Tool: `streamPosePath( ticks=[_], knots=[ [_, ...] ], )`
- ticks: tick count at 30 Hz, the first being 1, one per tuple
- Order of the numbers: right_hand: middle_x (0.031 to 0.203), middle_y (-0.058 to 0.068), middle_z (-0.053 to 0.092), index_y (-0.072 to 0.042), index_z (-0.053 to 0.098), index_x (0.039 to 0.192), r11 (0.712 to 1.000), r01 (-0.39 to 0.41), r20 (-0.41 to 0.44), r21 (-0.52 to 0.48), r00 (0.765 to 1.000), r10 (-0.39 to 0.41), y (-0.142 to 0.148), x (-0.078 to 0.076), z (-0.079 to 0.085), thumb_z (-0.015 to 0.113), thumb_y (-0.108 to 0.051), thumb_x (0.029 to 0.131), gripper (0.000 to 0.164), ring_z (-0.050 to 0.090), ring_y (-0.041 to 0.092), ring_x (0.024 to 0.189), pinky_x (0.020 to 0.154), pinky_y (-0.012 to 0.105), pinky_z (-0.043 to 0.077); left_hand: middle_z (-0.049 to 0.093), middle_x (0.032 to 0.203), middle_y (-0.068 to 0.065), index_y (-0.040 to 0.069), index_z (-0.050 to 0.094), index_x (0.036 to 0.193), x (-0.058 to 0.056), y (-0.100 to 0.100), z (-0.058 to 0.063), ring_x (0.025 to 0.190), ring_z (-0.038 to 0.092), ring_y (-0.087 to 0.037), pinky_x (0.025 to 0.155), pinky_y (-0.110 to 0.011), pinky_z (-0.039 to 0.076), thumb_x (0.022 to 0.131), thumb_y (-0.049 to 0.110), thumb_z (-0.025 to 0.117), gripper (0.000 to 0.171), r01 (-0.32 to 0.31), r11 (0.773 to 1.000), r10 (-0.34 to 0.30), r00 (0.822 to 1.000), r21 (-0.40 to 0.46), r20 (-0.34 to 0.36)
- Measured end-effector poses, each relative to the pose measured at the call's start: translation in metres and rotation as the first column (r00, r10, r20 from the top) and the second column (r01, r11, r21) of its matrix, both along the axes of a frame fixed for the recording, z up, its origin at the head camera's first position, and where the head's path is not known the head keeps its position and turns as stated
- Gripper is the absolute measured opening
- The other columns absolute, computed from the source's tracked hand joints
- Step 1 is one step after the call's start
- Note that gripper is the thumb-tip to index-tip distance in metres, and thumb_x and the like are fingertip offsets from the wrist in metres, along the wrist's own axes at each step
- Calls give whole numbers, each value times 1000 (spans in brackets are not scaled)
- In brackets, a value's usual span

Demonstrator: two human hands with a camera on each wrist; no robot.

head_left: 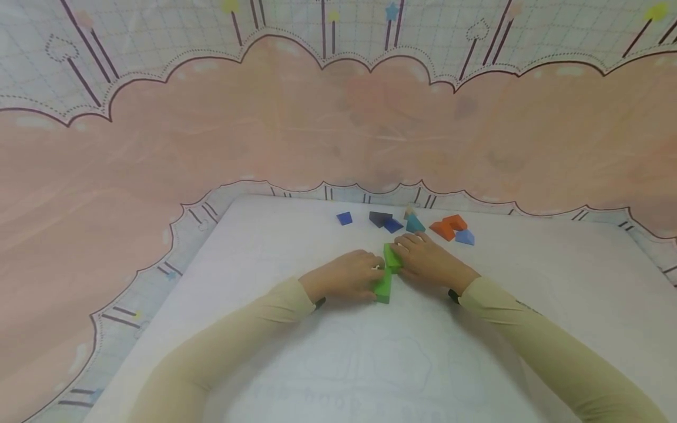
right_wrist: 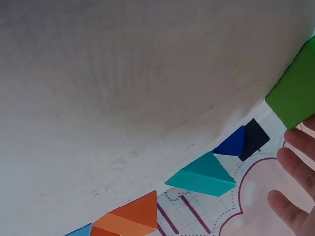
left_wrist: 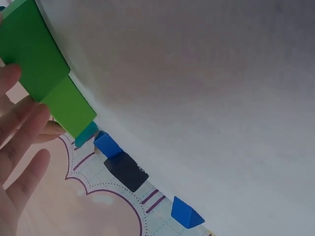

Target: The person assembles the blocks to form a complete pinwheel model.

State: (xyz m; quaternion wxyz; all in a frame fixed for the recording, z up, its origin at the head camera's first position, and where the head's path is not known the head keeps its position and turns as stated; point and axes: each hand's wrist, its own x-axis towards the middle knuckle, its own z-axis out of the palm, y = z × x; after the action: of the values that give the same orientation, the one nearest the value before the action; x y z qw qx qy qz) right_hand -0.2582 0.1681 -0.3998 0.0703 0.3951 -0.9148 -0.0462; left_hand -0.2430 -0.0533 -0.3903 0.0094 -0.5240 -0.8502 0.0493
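Note:
Two green blocks lie end to end on the white table, slightly offset from each other. My left hand (head_left: 351,275) holds the nearer green block (head_left: 383,288) from its left side, thumb at the near end and fingers toward the far end. In the left wrist view its fingers (left_wrist: 29,130) reach along that block's edge, where the two blocks meet. From the right, my right hand (head_left: 429,258) grips the farther, lighter green block (head_left: 391,257). In the right wrist view a green block (right_wrist: 295,88) shows at the edge, beside the spread fingers (right_wrist: 298,162).
Beyond the hands are blue blocks (head_left: 344,218), a dark block (head_left: 379,218), a teal wedge (head_left: 415,223), orange blocks (head_left: 443,230) and a light blue block (head_left: 465,237). A patterned cloth (head_left: 338,123) rises behind the white table (head_left: 328,358).

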Motion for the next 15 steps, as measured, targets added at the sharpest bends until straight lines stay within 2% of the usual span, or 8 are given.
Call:
streamPosePath(
  ticks=[7, 15],
  knots=[
    [125, 11, 59, -5, 53, 127, 999, -38, -7, -31, 999, 38, 4, -3, 1, 61, -20, 88, 43, 52, 27, 120, 105, 48, 39, 56, 129, -6, 19, 58, 108, 4, 5, -2, 118, 54, -19, 107, -34, 38, 88, 43, 59, 31, 25, 1000, -25, 999, 1, -24],
    [127, 11, 58, -5, 51, 130, 999, -30, 31, -37, 999, 31, 6, -3, 0, 59, -20, 89, 44, 52, 27, 122, 106, 49, 38, 55, 125, -4, 24, 57, 110, 7, 9, -5, 113, 54, -18, 102, -35, 41, 89, 49, 55, 32, -29, 1000, 28, 998, -6, -62]
  ],
)
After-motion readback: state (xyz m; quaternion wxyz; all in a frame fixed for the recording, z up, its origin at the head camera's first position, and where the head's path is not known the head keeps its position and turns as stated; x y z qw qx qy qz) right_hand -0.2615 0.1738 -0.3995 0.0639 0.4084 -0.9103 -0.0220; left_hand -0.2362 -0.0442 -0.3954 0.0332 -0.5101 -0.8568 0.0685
